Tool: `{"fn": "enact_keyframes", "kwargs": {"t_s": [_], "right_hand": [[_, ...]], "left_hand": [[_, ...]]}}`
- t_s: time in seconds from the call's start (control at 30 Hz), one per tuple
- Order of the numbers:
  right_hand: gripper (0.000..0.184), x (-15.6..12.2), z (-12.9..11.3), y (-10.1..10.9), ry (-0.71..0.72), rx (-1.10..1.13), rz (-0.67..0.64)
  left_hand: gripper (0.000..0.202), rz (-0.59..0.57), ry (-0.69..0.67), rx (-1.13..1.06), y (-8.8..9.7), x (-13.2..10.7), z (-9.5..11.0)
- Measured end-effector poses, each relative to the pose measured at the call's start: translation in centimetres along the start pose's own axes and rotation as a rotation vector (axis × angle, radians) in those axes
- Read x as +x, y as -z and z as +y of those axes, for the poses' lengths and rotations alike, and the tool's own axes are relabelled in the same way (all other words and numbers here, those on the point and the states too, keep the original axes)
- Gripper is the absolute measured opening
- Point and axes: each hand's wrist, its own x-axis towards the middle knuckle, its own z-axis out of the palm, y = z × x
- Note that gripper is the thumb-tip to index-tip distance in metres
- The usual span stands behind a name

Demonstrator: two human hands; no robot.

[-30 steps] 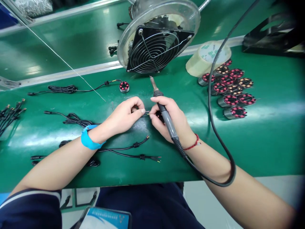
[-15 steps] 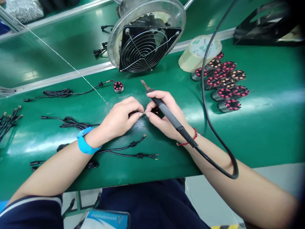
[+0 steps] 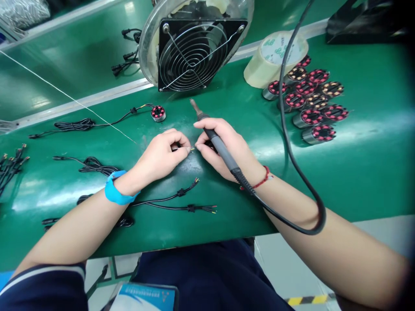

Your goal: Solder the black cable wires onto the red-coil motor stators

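My left hand (image 3: 164,153), with a blue wristband, pinches the bare end of a thin black cable (image 3: 192,149) over the green bench. My right hand (image 3: 227,149) faces it, fingertips touching the same wire ends. A soldering iron (image 3: 214,136) lies gripped across the right palm, its tip pointing up and away toward the fan. Its thick black cord (image 3: 304,181) loops off over my right forearm. Something dark sits under my right fingers; I cannot make it out.
A black wire-guard fan (image 3: 191,54) stands behind the hands. Several round motor stators (image 3: 311,103) and a tape roll (image 3: 275,58) lie at the right. One stator with a cable (image 3: 158,113) and more black cables (image 3: 175,201) lie left and in front.
The view has shifted, so the fan and stators sit higher in frame. Both hands stay together on the wire ends, and the iron's tip has tilted a little more to the left.
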Motion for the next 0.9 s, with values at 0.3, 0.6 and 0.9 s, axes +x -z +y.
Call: {"fn": "enact_keyframes", "kwargs": {"t_s": [0.3,0.6,0.9], "right_hand": [[0.038,-0.6,-0.3,0.6,-0.059,0.122,0.156],[0.006,-0.7,-1.6,3.1,0.075,0.040,0.415],[0.017,-1.4,-1.8,3.6,0.115,0.082,0.435]], "left_hand": [[0.007,0.064,0.013,-0.028,-0.5,0.2,0.0],[0.008,0.095,0.023,-0.007,-1.0,0.2,0.2],[0.007,0.117,0.037,-0.023,-1.3,0.3,0.0]]}}
